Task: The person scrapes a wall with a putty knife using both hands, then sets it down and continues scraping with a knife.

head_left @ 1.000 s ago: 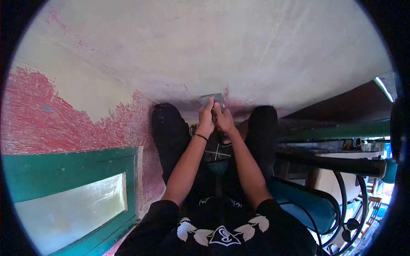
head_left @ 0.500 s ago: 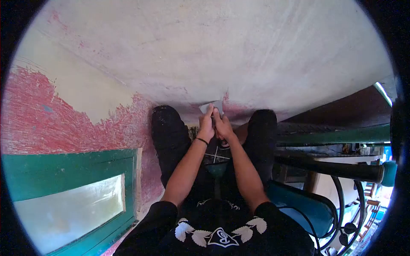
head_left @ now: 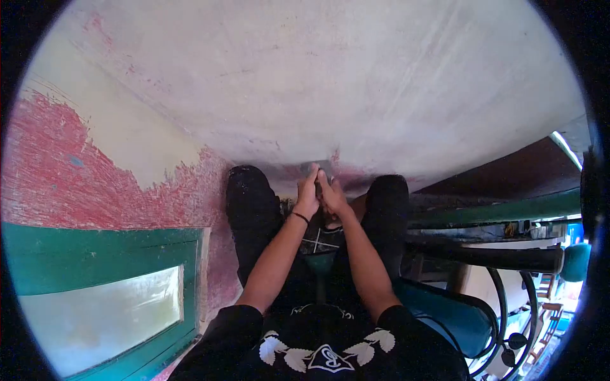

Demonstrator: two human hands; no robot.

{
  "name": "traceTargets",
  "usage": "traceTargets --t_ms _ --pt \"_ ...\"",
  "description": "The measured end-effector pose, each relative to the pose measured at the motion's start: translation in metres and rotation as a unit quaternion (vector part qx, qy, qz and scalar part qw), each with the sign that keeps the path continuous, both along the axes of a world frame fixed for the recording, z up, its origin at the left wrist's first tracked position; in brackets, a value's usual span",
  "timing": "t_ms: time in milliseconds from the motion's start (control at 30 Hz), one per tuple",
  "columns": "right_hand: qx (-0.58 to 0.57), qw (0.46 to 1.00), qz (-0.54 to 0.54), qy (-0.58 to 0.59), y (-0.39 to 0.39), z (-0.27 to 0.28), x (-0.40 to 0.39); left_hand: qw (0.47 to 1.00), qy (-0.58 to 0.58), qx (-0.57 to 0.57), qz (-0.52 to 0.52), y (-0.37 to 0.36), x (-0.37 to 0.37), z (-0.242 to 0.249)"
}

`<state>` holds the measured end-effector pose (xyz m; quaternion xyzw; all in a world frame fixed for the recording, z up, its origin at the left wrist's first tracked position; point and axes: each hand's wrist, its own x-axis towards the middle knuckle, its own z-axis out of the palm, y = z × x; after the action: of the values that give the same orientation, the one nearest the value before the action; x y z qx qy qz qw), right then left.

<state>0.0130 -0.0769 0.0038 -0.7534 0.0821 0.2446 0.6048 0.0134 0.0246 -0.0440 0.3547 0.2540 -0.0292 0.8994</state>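
Note:
Between my knees, my left hand (head_left: pixel 307 197) and my right hand (head_left: pixel 332 195) are side by side, both closed on one flat grey putty scraper (head_left: pixel 325 166). Fingers of both hands point up along the scraper, and its handle is hidden in my grip. The blade lies against the low part of the pale wall (head_left: pixel 356 82), right beside a streak of red paint (head_left: pixel 340 163). A dark band circles my left wrist.
Worn red paint (head_left: pixel 57 171) covers the wall to the left, above a green window frame (head_left: pixel 101 254). A blue seat with black curved metal (head_left: pixel 448 320) stands close on the right, below a green rail (head_left: pixel 502 206). My bent knees flank my hands.
The scraper's blade now looks darker and shows less of its face. My hands and the scraper sit slightly lower in view, as do my knees.

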Motion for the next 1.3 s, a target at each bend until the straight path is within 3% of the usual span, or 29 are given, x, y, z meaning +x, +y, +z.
traceTargets --t_ms 67,100,200,300,333,400,567,700,833,933,1067,1167,1300 --pt "0.001 1.0 0.009 0.004 0.002 -0.018 0.0 0.999 0.043 -0.006 0.032 -0.005 -0.003 -0.013" --pt "0.001 1.0 0.016 0.013 0.003 -0.013 0.0 0.997 0.043 0.008 0.057 -0.008 -0.003 0.013" --pt "0.003 0.999 0.016 0.03 0.007 0.004 -0.005 0.993 0.041 0.047 0.102 -0.008 -0.003 0.01" --pt "-0.005 0.997 0.034 0.063 0.004 0.013 -0.005 0.997 0.053 0.041 0.045 0.001 -0.009 0.002" --pt "-0.027 0.999 -0.007 -0.019 0.009 -0.006 -0.002 0.997 0.049 0.04 0.038 0.001 -0.004 0.005" --pt "-0.017 0.997 -0.025 -0.07 0.009 -0.02 0.005 0.999 0.015 0.014 0.05 -0.001 0.007 0.012" --pt "0.026 0.999 0.005 -0.019 -0.001 0.042 0.015 0.995 -0.095 -0.006 -0.03 0.008 0.015 0.04" --pt "0.037 0.999 0.021 0.023 -0.001 0.04 0.016 1.0 -0.008 -0.019 -0.018 0.001 0.008 0.049" --pt "0.03 0.998 0.016 0.053 0.001 0.025 0.016 0.998 -0.022 -0.049 -0.042 0.005 0.007 0.047" --pt "0.097 0.985 0.124 0.067 -0.012 0.015 0.023 0.992 -0.011 -0.032 -0.122 0.022 0.007 0.046" --pt "0.091 0.994 0.059 0.013 -0.017 0.013 0.004 0.969 0.06 0.142 -0.195 0.034 0.003 0.067" --pt "0.064 0.996 0.027 -0.064 -0.01 -0.002 -0.002 0.975 0.041 0.148 -0.162 0.038 -0.001 0.06" --pt "0.077 0.99 -0.022 -0.12 -0.004 -0.013 0.0 0.986 -0.069 0.128 -0.083 0.028 0.002 0.025"
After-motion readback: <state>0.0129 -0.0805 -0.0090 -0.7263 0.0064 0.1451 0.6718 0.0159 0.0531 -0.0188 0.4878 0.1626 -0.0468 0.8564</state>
